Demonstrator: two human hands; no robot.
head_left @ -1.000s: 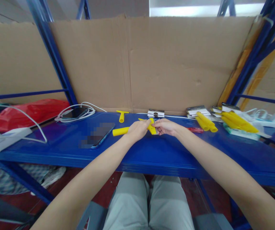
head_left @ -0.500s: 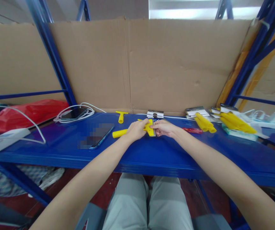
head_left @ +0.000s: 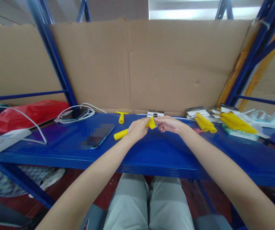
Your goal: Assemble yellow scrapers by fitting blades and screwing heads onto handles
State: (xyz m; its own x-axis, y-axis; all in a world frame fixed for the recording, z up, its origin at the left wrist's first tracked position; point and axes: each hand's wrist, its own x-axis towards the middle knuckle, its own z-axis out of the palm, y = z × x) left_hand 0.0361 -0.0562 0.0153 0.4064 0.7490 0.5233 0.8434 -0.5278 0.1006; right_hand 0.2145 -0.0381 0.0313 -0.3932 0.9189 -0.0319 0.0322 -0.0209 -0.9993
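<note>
A yellow scraper [head_left: 120, 134] with a tube-like handle and a wide head is in my left hand [head_left: 137, 130], whose fingers are wrapped round it near the head. The handle's end sticks out to the left of that hand. At the head's right edge, the fingertips of my right hand [head_left: 167, 124] are pinched on a thin, greyish blade-like edge, partly hidden by the fingers. Behind the hands lies a stack of black-and-white cards [head_left: 155, 113] with a dark clip. A yellow T-shaped piece [head_left: 121, 117] stands farther left.
A phone [head_left: 101, 135] lies left of my hands, near coiled white cable [head_left: 89, 112] and a red bag [head_left: 32, 113]. On the right are red-handled tools [head_left: 198, 130], yellow scrapers with cards [head_left: 206, 123] and more yellow handles [head_left: 238, 123]. Cardboard [head_left: 161, 64] walls the back.
The scraper's head has turned and tilted in my left hand, showing less of its face. My right hand has shifted slightly right and up, still at the head's edge.
</note>
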